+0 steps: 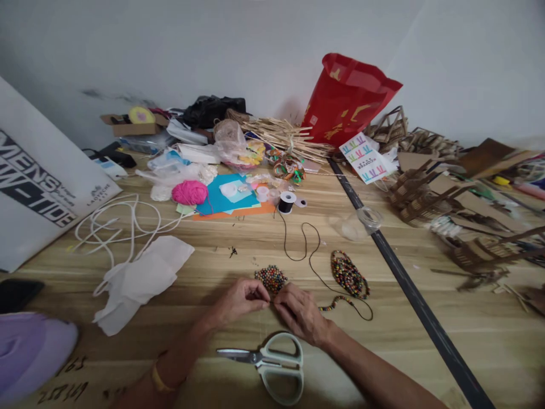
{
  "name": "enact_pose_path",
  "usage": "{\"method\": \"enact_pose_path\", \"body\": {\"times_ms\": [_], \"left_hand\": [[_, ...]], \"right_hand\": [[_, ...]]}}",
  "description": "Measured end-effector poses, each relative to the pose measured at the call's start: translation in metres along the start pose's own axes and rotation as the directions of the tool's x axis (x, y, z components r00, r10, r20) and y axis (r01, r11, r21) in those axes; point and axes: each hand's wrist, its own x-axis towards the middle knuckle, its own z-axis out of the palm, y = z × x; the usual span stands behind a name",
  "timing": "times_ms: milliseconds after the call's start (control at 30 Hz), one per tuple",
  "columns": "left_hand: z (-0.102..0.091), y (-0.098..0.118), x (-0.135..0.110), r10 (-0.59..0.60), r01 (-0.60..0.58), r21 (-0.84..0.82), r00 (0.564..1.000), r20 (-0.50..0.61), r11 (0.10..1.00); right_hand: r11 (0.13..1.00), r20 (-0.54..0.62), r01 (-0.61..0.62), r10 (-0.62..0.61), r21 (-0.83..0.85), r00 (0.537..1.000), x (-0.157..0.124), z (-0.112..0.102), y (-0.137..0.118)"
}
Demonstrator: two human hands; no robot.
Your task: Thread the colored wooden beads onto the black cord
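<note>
My left hand (pixel 240 298) and my right hand (pixel 300 312) rest close together on the wooden table (pixel 426 363), fingers pinched at the edge of a small pile of coloured beads (pixel 271 277). What the fingertips hold is too small to make out. A thin black cord (pixel 313 261) runs from a black spool (pixel 286 201) past my right hand to a coiled strand of strung beads (pixel 349 275). Scissors with pale handles (pixel 272 363) lie just in front of my wrists.
White cloth (pixel 138 278) and white cord (pixel 114 221) lie to the left, a pink yarn ball (pixel 189 192) and coloured paper behind. A red bag (pixel 344 99), sticks, a clear cup (pixel 361 221) and cardboard models (pixel 447 193) crowd the back and right. A black strip (pixel 409 284) crosses the table.
</note>
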Motion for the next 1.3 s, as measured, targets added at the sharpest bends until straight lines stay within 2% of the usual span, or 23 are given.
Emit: {"method": "enact_pose_path", "body": {"times_ms": [1300], "left_hand": [[-0.0009,-0.0006,0.0006,0.004,-0.004,-0.014,1.0,-0.001,1.0]], "right_hand": [[0.999,-0.019,-0.012,0.012,0.031,1.0,-0.0011,0.0008,0.0016]]}}
